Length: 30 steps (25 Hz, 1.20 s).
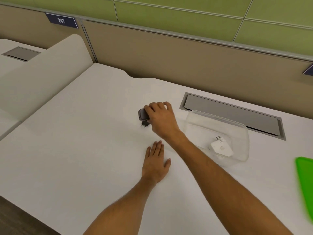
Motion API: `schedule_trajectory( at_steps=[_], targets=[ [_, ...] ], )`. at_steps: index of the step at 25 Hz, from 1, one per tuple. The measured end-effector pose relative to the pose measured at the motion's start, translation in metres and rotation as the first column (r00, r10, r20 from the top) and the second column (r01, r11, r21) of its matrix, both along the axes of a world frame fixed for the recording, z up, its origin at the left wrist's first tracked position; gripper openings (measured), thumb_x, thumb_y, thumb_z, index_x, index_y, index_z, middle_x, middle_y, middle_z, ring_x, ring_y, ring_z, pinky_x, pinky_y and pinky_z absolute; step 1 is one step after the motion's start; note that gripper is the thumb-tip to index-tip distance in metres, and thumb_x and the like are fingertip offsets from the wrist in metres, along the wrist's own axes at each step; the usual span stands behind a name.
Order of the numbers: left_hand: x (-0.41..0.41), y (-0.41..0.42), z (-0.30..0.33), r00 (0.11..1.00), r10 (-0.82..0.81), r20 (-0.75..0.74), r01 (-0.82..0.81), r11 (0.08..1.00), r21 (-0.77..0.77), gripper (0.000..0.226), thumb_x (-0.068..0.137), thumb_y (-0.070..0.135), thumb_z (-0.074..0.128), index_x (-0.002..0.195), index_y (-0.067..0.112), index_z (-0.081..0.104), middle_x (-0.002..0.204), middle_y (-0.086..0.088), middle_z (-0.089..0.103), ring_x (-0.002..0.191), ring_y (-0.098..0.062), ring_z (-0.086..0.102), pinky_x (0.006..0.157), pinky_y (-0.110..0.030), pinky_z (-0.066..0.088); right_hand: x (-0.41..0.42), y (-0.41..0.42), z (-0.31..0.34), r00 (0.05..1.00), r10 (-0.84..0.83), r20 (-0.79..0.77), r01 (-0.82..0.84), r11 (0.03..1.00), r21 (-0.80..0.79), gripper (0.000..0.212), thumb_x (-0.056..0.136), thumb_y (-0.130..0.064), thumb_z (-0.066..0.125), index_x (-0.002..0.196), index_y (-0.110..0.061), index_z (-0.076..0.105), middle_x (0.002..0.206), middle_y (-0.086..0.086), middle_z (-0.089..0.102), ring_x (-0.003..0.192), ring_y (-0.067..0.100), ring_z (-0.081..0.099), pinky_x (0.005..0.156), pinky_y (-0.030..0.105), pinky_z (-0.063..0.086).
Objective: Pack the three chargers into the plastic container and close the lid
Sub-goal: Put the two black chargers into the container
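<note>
One white charger [221, 148] already lies in the container [243, 133]. Your right hand [160, 118] closes on the dark charger [142, 114] on the table [84, 141]; your left hand [156, 162] rests flat and empty. A third charger isn't visible, and the green lid [304, 184] is off.

— What is happening on the white tabletop [88, 136]?
— The right hand [161, 118] closes its grip on a dark charger [143, 114], plug prongs pointing down; the left hand [156, 162] lies flat, palm down.
— And the clear plastic container [243, 131]?
— It sits open, holding one white charger [221, 147]. A green lid [304, 182] lies at the right edge.
</note>
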<state>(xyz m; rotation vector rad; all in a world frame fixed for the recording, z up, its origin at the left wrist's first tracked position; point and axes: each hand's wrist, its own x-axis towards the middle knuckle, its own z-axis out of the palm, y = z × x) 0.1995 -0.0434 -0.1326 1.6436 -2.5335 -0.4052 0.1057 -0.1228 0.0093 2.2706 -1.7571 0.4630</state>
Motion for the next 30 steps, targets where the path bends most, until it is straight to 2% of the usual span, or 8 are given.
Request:
schedule_trajectory(
  at_steps=[6,10,12,14,19,23,30],
  targets=[
    [-0.002,-0.001,-0.001,0.999,-0.034,0.028,0.035,0.999,-0.015,0.071,0.093,0.052,0.020,0.151,0.013,0.005,0.162,-0.002,0.002,0.149,-0.016,-0.003,0.120,-0.036,-0.008,-0.087,0.005,0.028,0.951,-0.308,-0.013,0.309,0.949,0.057,0.042,0.082,-0.022,0.066,0.121,-0.013,0.054,0.118,0.007,0.060,0.106,0.031,0.053,0.094,0.042,0.036],
    [-0.001,0.000,-0.001,0.999,-0.048,0.023,0.048,0.999,-0.004,0.071,0.093,0.052,0.018,0.151,0.013,0.005,0.162,-0.002,0.002,0.149,-0.016,-0.004,0.120,-0.036,-0.007,-0.128,0.027,0.018,0.884,-0.468,0.005,0.456,0.863,0.217,0.037,0.080,-0.024,0.066,0.113,-0.009,0.058,0.108,0.010,0.063,0.099,0.033,0.056,0.078,0.039,0.044],
    [-0.001,0.001,-0.002,0.999,-0.047,0.024,0.047,0.999,-0.002,0.071,0.093,0.052,0.018,0.151,0.013,0.005,0.162,-0.002,0.002,0.149,-0.016,-0.003,0.121,-0.037,-0.006,-0.138,0.035,0.008,0.857,-0.515,-0.028,0.496,0.810,0.313,0.032,0.079,-0.025,0.065,0.108,-0.011,0.060,0.102,0.009,0.064,0.093,0.031,0.059,0.068,0.035,0.043],
    [-0.001,0.001,-0.003,0.999,-0.045,0.022,0.045,0.999,-0.009,0.071,0.093,0.052,0.018,0.151,0.012,0.007,0.162,-0.003,0.004,0.149,-0.016,-0.002,0.121,-0.037,-0.004,-0.144,0.040,-0.004,0.844,-0.529,-0.090,0.517,0.757,0.400,0.029,0.079,-0.025,0.064,0.105,-0.013,0.061,0.099,0.007,0.065,0.090,0.029,0.061,0.063,0.031,0.040],
    [-0.002,0.000,-0.004,0.999,-0.044,0.010,0.044,0.999,-0.018,0.072,0.092,0.052,0.018,0.151,0.012,0.010,0.162,-0.003,0.007,0.149,-0.016,0.000,0.121,-0.036,-0.004,-0.152,0.042,-0.033,0.839,-0.505,-0.205,0.528,0.660,0.535,0.029,0.080,-0.022,0.063,0.108,-0.017,0.062,0.104,0.006,0.066,0.094,0.027,0.062,0.066,0.032,0.042],
    [-0.001,0.000,-0.005,0.999,-0.043,0.003,0.043,0.999,-0.021,0.072,0.091,0.053,0.017,0.151,0.012,0.010,0.162,-0.002,0.007,0.149,-0.016,0.000,0.121,-0.036,-0.004,-0.155,0.035,-0.047,0.846,-0.468,-0.257,0.527,0.661,0.534,0.030,0.081,-0.024,0.062,0.110,-0.017,0.061,0.105,0.006,0.065,0.095,0.027,0.062,0.073,0.035,0.044],
    [-0.002,0.000,-0.005,0.999,-0.040,0.005,0.040,0.999,-0.016,0.073,0.091,0.053,0.017,0.151,0.012,0.010,0.162,-0.002,0.007,0.149,-0.016,-0.001,0.121,-0.037,-0.003,-0.160,0.034,-0.062,0.857,-0.444,-0.261,0.513,0.698,0.499,0.034,0.084,-0.027,0.061,0.115,-0.016,0.058,0.108,0.005,0.065,0.098,0.026,0.061,0.077,0.036,0.047]
  ],
)
